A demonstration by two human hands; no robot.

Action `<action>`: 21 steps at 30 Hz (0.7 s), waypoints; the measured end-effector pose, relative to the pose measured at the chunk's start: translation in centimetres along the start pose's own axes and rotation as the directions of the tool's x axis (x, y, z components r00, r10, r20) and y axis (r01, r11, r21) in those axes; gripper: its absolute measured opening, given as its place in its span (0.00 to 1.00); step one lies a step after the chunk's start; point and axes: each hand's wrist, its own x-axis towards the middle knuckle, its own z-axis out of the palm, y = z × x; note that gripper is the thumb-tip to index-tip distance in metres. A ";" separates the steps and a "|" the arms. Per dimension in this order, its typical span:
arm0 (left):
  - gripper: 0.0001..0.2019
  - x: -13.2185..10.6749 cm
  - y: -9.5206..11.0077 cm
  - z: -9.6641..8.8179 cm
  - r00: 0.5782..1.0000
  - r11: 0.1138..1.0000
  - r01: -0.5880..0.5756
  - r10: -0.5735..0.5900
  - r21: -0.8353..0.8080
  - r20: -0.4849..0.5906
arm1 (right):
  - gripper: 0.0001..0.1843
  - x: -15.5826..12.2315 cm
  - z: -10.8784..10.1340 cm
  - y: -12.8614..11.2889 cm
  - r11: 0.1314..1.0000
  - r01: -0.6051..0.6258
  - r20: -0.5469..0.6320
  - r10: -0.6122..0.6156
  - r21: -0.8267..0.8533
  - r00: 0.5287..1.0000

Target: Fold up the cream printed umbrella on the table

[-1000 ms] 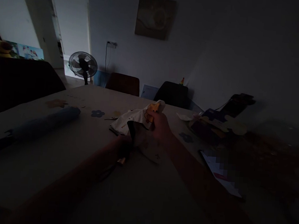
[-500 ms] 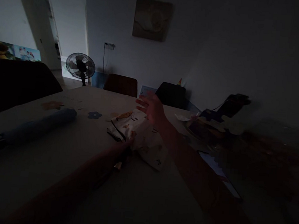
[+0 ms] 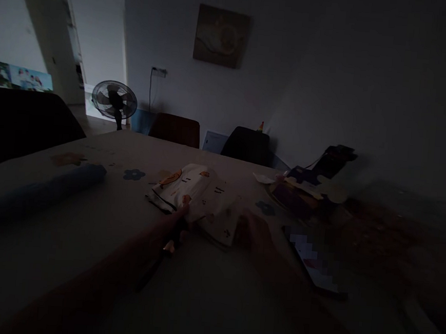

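1. The small printed cloth (image 3: 195, 198) lies crumpled mid-desk, pale with little orange and dark marks, its long axis running from far left to near right.
2. My left hand (image 3: 178, 222) is on its near-left edge, fingertips pressing the fabric down; whether that grip is pinched or flat, I can't tell in this gloom.
3. My right hand (image 3: 254, 231) sits at the cloth's near-right corner, just touching or just beside it; too dark to say whether that grip is closed.
4. So the cloth lies just ahead of both hands, the left nearer its middle.
5. Further out: a blue roll (image 3: 39, 191) well left on the desk (image 3: 84, 259), clutter (image 3: 302, 191) far right, a fan (image 3: 114, 102) by the wall.
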 end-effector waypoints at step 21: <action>0.22 -0.4 -0.1 0.2 0.994 0.994 -0.010 0.022 0.113 -0.109 | 0.28 1.0 -3.3 1.7 0.713 0.674 -0.071 -0.695 -0.192 0.716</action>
